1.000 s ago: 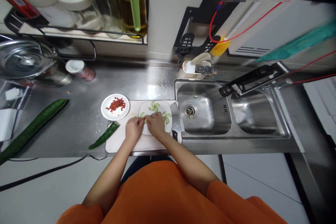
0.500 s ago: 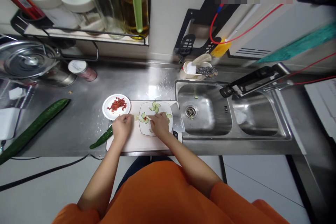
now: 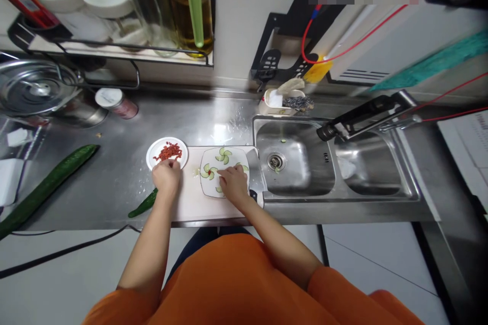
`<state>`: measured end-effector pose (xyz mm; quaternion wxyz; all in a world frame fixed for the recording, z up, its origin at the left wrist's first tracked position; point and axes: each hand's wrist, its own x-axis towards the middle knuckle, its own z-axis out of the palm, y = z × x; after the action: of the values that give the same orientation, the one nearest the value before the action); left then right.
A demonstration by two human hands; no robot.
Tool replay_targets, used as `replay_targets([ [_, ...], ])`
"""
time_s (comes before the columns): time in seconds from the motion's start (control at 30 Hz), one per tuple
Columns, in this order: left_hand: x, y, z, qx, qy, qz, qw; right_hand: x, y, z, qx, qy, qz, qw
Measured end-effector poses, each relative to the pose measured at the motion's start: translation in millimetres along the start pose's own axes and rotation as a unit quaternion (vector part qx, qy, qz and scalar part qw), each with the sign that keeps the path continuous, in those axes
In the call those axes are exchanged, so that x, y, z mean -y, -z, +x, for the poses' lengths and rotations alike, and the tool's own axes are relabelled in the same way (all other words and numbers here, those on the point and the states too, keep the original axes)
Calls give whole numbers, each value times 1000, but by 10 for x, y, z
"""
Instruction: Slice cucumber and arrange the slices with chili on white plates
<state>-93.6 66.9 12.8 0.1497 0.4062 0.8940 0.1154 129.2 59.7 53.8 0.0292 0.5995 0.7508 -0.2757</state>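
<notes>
My left hand (image 3: 166, 179) is closed, fingertips together at the near edge of a round white plate (image 3: 149, 151) that holds small red goji berries (image 3: 169, 151). Whether something is pinched in it I cannot make out. Over a square white plate (image 3: 209, 192), my right hand (image 3: 234, 183) has its index finger stretched out, with no object visible in it. Cucumber slices (image 3: 223, 155) lie there in pinwheel shapes, the left one with a red piece at its centre. Beneath is a white cutting board (image 3: 190, 208). A cucumber piece (image 3: 143, 205) lies partly behind my left wrist.
A knife (image 3: 257, 170) rests at the board's right end, beside the double sink (image 3: 301, 157). A long whole cucumber (image 3: 49, 185) lies on the left of the steel counter (image 3: 110, 162). Behind are a small tin (image 3: 116, 103), a pot (image 3: 41, 91) and a bottle rack (image 3: 125, 48).
My left hand has moved left and up from the board to the plate of goji berries. My right hand's finger has drawn back slightly from the red piece on the left pinwheel.
</notes>
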Motion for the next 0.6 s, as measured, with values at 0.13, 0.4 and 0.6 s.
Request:
replay_targets([
  [0.13,57,32,-31,-6,-9,-20,1000,-87,-8,-33,-17,-7,9,1000],
  [0.4,-390,-6,-206,89,-186,-156,966,-275,76,9,-47,-58,44,996],
  [0.6,-879,-182,-128,185,-302,-138,925,-297,157,134,-79,-56,42,994],
])
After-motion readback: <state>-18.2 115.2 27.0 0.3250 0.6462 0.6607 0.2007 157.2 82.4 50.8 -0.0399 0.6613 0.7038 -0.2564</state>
